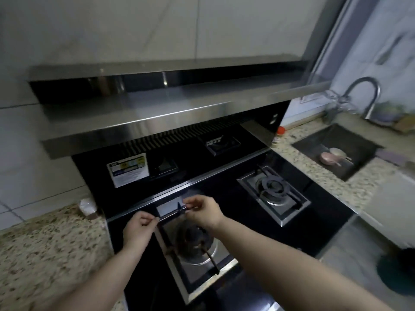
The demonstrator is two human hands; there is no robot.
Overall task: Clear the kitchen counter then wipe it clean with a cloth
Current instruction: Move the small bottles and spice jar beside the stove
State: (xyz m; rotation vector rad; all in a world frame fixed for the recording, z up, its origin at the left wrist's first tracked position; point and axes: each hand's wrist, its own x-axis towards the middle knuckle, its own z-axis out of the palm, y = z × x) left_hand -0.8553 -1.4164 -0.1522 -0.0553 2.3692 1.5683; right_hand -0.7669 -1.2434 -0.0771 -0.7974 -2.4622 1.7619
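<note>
- I see a glossy black glass stove (pixel 235 212) set in a speckled granite table (pixel 45 254), with two gas burners in square steel frames.
- Above the stove hangs a brushed steel hood (pixel 157 117); a paper label (pixel 128 169) is stuck on the black back panel.
- At right a dark rectangular sink (pixel 332 151) holds pink dishes (pixel 332 157), under a curved metal tap (pixel 368 95).
- My left hand (pixel 139 230) is closed, fingers pinching one end of a thin dark strip (pixel 171 213) above the near burner (pixel 197 243).
- My right hand (pixel 202 209) pinches the other end, fingers curled.
- I cannot see any cloth; the picture is blurred.
</note>
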